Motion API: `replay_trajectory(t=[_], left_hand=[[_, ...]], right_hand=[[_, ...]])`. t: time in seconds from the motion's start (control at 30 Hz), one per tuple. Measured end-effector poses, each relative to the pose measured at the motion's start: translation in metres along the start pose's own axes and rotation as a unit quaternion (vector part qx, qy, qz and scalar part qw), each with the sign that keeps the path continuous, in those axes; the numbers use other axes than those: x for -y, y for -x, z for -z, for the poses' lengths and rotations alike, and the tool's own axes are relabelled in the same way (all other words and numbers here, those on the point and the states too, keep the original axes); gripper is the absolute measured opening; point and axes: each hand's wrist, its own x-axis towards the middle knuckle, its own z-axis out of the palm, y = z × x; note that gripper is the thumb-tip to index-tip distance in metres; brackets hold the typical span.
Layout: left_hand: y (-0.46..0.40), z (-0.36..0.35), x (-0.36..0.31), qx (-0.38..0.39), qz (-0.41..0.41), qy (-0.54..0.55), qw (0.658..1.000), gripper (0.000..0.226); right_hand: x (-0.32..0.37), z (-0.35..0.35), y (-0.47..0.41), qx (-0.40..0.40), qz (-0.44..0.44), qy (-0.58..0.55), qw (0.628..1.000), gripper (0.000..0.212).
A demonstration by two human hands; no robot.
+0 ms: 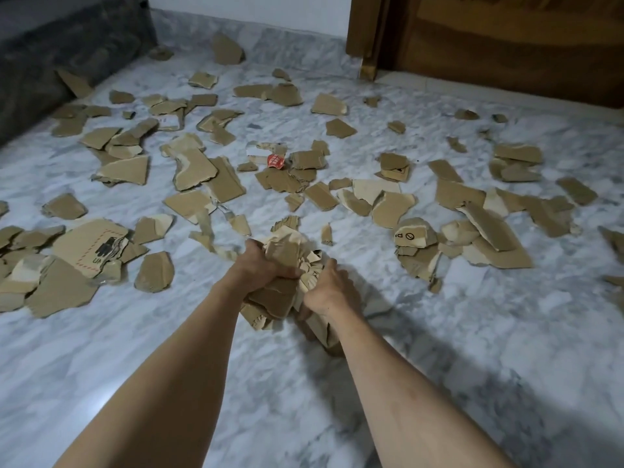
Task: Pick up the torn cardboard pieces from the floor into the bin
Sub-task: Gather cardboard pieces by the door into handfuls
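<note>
Hands: left hand and right hand both grasp one bundle of torn cardboard above marble floor. Loose cardboard pieces scattered beyond; wooden door far right, dark sofa far left.

I count two hands, left hand and right hand, one bundle of cardboard gripped between them, several dozen torn cardboard pieces too many to count exactly, one red sticker scrap, one wooden door
</note>
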Motion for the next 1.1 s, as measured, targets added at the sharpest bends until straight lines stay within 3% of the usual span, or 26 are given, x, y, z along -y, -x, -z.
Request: replay_trajectory(t=[0.1, 0.3, 0.47, 0.67, 0.87, 1.1], left_hand=[[-0.007, -0.004, 0.004, 0.012, -0.002, 0.042, 0.999, 0.102], [-0.014, -0.005, 0.008, -0.025, -0.061, -0.148, 0.987, 0.073], [-0.020, -0.012, -0.008, 0.007, -0.098, -0.128, 0.987, 0.060], [-0.030, -0.039, -0.051, 0.065, -0.158, -0.189, 0.967, 0.050], [-0.027, -0.062, -0.080, 0.045, -0.216, -0.222, 0.950, 0.051], [-0.030, -0.074, -0.079, 0.063, -0.164, -0.191, 0.966, 0.064]], right_hand=[[-0.002, 0.001, 0.002, 0.010, 0.003, 0.029, 1.000, 0.068], [-0.031, 0.073, -0.005, 0.096, -0.005, 0.076, 0.993, 0.078], [-0.070, 0.160, -0.045, 0.036, -0.009, -0.030, 0.999, 0.123], [-0.093, 0.169, -0.097, 0.063, -0.097, 0.086, 0.990, 0.157], [-0.091, 0.155, -0.103, 0.007, -0.083, 0.195, 0.977, 0.133], [-0.106, 0.148, -0.101, -0.022, -0.022, 0.127, 0.991, 0.128]])
